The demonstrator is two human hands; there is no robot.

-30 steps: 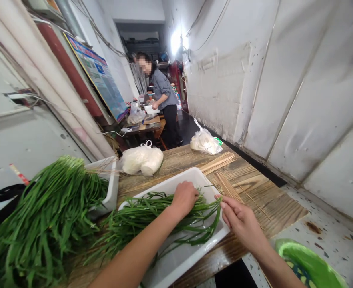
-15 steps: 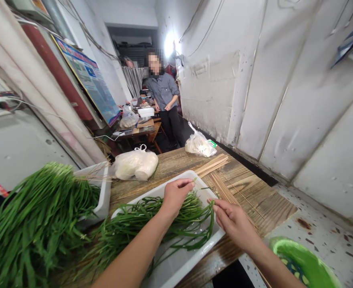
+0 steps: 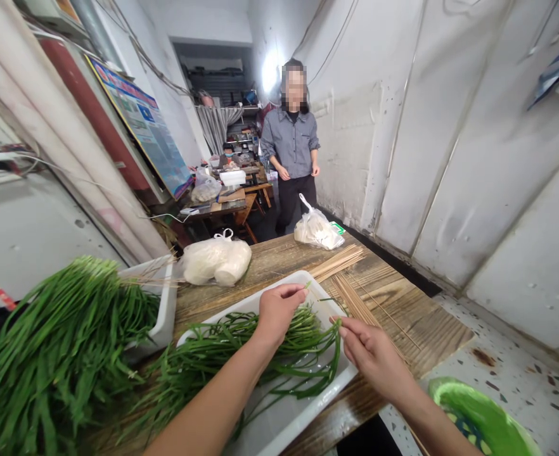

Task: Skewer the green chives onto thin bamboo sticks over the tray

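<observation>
My left hand (image 3: 279, 313) is above the white tray (image 3: 286, 418), thumb and fingertips pinched on a short green chive end (image 3: 307, 286). At the tray's right edge, my right hand (image 3: 367, 347) has its fingers closed on a few long garlic chives (image 3: 334, 358), which hang down inside the tray. A thin pale tip shows beside the right fingertips; I cannot tell whether it is a skewer. More garlic chives (image 3: 303, 335) lie in the tray, partly covered by my left forearm.
A larger chive heap (image 3: 61, 342) spills from a second white tray (image 3: 166, 307). Bamboo skewers (image 3: 339, 263) and two plastic bags (image 3: 215, 259) (image 3: 318, 228) lie on the wooden table (image 3: 270, 253). A green basin (image 3: 479, 411) stands lower right. A person (image 3: 291, 145) stands beyond the table.
The person beyond the table has come closer and moved to the right. Both of my hands stay in nearly the same place with the same grip.
</observation>
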